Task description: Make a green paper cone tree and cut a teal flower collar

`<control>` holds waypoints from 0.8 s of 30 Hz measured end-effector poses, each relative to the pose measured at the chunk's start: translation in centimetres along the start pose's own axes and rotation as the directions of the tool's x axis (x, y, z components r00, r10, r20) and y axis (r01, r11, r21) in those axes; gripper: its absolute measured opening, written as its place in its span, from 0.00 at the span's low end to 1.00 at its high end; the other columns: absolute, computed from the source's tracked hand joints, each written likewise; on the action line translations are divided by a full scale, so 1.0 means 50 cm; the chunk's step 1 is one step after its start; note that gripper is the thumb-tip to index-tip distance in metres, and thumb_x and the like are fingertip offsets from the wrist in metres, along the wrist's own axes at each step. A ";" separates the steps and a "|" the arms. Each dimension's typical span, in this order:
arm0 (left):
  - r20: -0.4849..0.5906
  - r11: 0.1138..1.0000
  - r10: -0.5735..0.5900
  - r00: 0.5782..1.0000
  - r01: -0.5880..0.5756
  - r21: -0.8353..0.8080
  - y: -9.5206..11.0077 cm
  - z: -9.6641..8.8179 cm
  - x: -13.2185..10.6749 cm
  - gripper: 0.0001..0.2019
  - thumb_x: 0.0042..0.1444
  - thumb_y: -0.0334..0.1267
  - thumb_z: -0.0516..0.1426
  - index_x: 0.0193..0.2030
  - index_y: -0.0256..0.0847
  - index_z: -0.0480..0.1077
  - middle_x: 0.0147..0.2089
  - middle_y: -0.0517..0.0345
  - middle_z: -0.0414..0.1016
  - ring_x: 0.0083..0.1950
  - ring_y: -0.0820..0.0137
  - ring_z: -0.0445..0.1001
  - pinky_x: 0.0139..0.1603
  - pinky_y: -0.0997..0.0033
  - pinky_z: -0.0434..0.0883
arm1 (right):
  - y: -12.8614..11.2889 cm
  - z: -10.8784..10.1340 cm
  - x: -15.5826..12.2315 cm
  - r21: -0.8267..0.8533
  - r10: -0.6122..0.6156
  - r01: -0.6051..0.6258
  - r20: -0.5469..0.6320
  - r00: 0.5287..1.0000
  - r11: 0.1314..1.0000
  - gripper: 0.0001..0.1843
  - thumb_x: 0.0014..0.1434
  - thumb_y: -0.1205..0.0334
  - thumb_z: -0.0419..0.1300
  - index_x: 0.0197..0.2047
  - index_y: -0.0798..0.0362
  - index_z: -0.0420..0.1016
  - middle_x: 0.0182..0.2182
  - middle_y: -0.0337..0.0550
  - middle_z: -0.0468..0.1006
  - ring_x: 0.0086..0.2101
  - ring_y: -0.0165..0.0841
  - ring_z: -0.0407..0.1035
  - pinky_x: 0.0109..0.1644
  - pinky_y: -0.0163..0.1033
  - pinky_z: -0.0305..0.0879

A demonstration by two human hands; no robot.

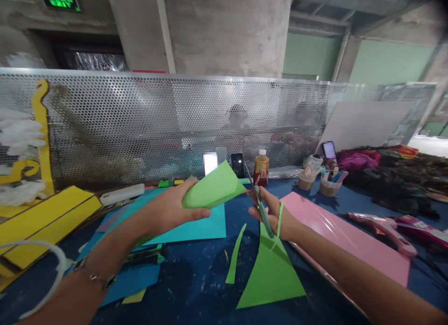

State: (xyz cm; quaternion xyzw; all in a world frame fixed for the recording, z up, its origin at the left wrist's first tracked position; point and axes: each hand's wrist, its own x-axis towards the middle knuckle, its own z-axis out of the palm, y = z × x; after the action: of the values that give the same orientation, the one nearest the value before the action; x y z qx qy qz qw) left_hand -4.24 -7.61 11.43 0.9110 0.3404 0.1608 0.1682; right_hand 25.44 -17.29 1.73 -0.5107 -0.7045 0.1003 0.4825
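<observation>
Green paper (212, 188) in left hand (168, 213), scissors (265, 220) in right hand (272, 213)

The left hand (168, 213) grips a curled sheet of green paper (212, 188), its tip just beside the scissors (262, 212) held in the right hand (269, 213). A green triangle (271, 273) and a thin green strip (235, 254) lie below, slightly apart
</observation>
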 end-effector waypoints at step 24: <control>0.058 0.977 0.159 0.986 -0.149 -0.151 0.012 -0.003 -0.008 0.40 0.48 0.56 0.70 0.65 0.45 0.64 0.55 0.49 0.76 0.51 0.51 0.77 0.47 0.56 0.74 | -0.011 0.004 0.003 -0.034 0.061 -0.063 -0.046 0.997 0.997 0.15 0.62 0.50 0.63 0.45 0.51 0.70 0.36 0.41 0.73 0.36 0.36 0.65 0.41 0.39 0.65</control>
State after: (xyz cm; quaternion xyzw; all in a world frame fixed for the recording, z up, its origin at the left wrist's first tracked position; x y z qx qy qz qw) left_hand -4.26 -8.28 11.75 0.9249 0.2500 0.1661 0.2334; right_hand 24.93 -17.34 2.06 -0.5428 -0.6789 0.0910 0.4859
